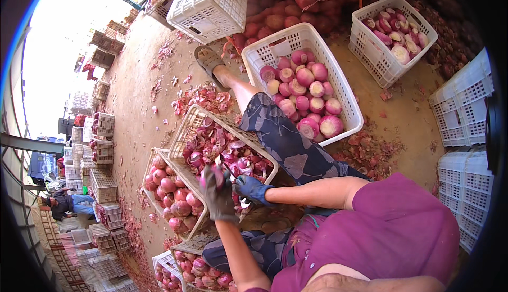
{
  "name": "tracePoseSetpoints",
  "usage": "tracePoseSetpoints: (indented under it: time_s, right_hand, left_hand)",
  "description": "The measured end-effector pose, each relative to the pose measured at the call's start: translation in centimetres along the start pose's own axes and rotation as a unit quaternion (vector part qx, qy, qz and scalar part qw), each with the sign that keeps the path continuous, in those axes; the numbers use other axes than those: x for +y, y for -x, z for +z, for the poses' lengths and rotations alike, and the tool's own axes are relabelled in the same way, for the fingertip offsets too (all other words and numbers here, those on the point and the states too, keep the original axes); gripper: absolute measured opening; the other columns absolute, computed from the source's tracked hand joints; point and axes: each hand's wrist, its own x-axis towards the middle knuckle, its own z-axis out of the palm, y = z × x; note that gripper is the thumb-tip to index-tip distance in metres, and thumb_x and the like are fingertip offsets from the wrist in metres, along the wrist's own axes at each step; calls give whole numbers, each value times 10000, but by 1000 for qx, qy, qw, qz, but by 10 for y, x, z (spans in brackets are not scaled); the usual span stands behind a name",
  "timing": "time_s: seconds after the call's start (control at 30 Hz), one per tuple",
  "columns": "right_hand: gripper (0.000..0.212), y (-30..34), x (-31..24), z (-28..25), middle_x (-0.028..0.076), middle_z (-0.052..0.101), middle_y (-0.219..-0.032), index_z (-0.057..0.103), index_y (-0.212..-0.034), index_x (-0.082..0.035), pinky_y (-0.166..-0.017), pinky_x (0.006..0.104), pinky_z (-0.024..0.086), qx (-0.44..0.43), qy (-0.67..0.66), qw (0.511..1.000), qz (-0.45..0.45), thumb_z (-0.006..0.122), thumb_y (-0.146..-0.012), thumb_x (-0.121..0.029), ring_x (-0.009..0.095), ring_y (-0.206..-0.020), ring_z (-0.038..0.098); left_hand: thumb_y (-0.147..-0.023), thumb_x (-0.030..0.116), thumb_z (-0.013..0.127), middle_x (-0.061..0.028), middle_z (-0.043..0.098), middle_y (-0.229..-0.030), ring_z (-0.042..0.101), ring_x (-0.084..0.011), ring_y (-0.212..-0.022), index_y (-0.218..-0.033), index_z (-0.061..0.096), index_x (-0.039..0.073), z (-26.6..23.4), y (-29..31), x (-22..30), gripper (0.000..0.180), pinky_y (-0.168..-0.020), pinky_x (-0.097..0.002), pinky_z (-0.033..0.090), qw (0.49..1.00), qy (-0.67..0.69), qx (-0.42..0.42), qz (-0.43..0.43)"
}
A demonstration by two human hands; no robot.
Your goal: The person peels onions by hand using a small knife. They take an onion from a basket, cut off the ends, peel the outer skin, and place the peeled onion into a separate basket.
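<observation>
My left hand (220, 199), in a grey glove, is closed round a red onion (211, 176) above a crate of onion skins. Beside it my right hand (252, 189), in a blue glove, is closed on a thin, dark, blade-like tool, apparently a small knife (230, 171), its tip close to the onion. Beneath both hands stands a cream plastic crate (197, 113) with loose purple skins (233, 146). Against it, on the left, is another crate (153, 190) of unpeeled onions (172, 194). A white crate (346, 88) of peeled onions (304, 88) stands past my right leg.
A smaller crate (365, 61) of trimmed onions stands at the far right, near stacked white crates (463, 186). Net sacks of onions (286, 9) lie at the back. Another onion crate (197, 241) is by my left knee. Skins litter the floor. A person (66, 204) is at far left.
</observation>
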Motion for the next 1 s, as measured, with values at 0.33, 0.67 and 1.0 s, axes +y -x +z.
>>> tracePoseSetpoints:
  time_s: [0.33, 0.67, 1.0]
  right_hand:
    - [339, -22, 10, -14, 89, 664, -935, 582, -1208, -82, -621, 354, 528, -50, 15, 997, -48, 665, -917, -235, 205, -767, 652]
    - [353, -5, 9, -6, -12, 619, -816, 586, -1274, -136, -454, 190, 366, -150, 175, 972, 42, 609, -995, -351, 38, -532, 457]
    - [454, 8, 18, -18, -14, 576, -970, 485, -1463, -102, -566, 144, 366, -233, 303, 923, 53, 506, -1050, -288, 38, -766, 515]
  left_hand:
    - [-969, 203, 691, -104, 632, -1225, 657, -180, -1010, -1372, 512, 4, 92, 4, 21, 484, -877, -356, 576, 972, -149, -105, 146]
    - [-1002, 455, 597, -60, 684, -957, 671, -142, -805, -1083, 632, 30, -274, 432, -5, 434, -705, -289, 568, 679, -115, 693, 211]
    - [-887, 246, 655, -108, 658, -886, 626, -244, -746, -1057, 618, 26, -349, 686, -278, 281, -714, -389, 534, 529, -98, 821, -190]
